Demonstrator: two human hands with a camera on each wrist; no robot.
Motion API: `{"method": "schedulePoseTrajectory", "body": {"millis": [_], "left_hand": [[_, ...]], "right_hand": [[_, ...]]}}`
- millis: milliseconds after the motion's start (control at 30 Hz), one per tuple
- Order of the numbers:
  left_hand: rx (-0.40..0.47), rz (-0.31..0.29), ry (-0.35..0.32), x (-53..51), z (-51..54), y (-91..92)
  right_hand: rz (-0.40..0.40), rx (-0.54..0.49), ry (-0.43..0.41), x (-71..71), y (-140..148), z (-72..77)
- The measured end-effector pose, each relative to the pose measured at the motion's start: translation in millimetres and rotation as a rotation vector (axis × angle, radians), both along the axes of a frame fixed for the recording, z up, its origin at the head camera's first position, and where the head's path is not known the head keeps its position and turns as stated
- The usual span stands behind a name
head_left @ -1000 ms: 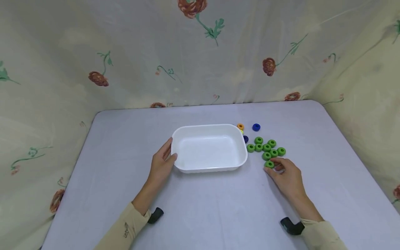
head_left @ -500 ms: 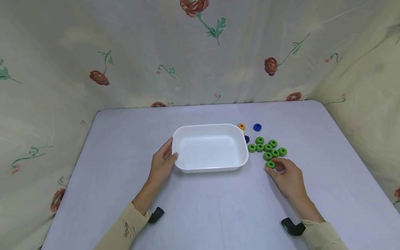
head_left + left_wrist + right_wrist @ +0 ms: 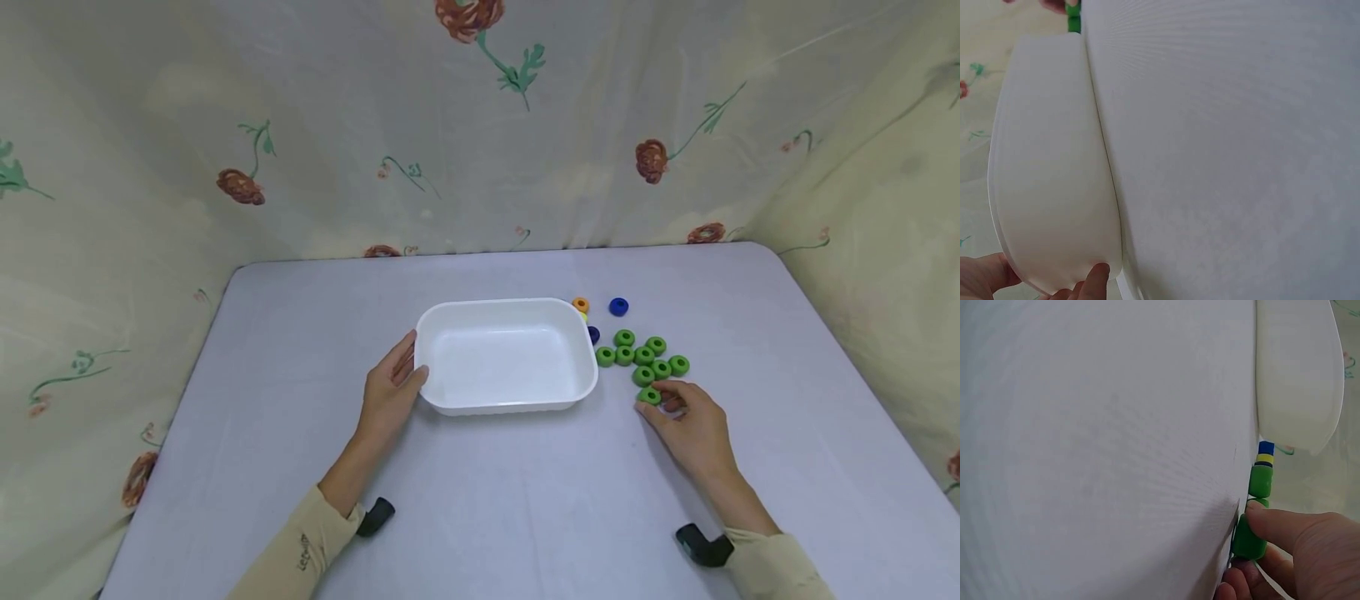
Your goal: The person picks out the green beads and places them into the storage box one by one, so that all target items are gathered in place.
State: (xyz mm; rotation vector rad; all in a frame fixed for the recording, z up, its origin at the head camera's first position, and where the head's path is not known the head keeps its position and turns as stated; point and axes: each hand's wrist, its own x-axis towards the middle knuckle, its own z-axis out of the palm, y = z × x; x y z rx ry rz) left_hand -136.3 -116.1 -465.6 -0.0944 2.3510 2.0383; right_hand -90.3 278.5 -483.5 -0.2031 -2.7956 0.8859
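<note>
A white rectangular tray (image 3: 506,402) sits mid-table, and nothing lies inside it. My left hand (image 3: 387,398) grips its left end, the thumb over the rim; in the left wrist view the fingers (image 3: 1096,282) rest against the tray's outer wall. To the right of the tray my right hand (image 3: 693,425) pinches a green ring-shaped bead (image 3: 649,396) between thumb and fingers. That bead (image 3: 1249,537) is on the tabletop in the right wrist view. Several more green beads (image 3: 643,356) lie close together just beyond it.
Behind the green beads are a blue bead (image 3: 618,307) and an orange bead (image 3: 581,305). A yellow bead (image 3: 583,317) and a dark blue bead (image 3: 594,334) are partly hidden by the tray. A flowered curtain (image 3: 322,125) hangs behind the white-covered table (image 3: 480,517).
The whole head view has shifted very slightly. Both hands, the tray and the beads keep their places relative to one another.
</note>
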Motion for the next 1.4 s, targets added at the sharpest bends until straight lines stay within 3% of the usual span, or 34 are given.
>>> {"method": "schedulePoseTrajectory", "body": {"millis": [200, 533, 833, 1100, 1400], "left_hand": [[0.02, 0.005, 0.012, 0.2, -0.8, -1.9], [0.051, -0.007, 0.023, 0.2, 0.7, -3.6], [0.054, -0.016, 0.017, -0.8, 1.3, -2.8], [0.06, -0.007, 0.012, 0.1, 1.9, -3.5], [0.078, -0.007, -0.002, 0.0, 1.0, -2.0]], "right_hand": [[0.002, -0.016, -0.011, 0.8, -1.6, 1.4], [0.031, -0.055, -0.008, 0.6, -13.4, 17.4], [0.07, -0.077, 0.109, -2.2, -32.8, 37.3], [0.134, -0.08, 0.133, -12.6, -62.1, 62.5], [0.258, -0.098, 0.139, -30.9, -95.5, 75.3]]}}
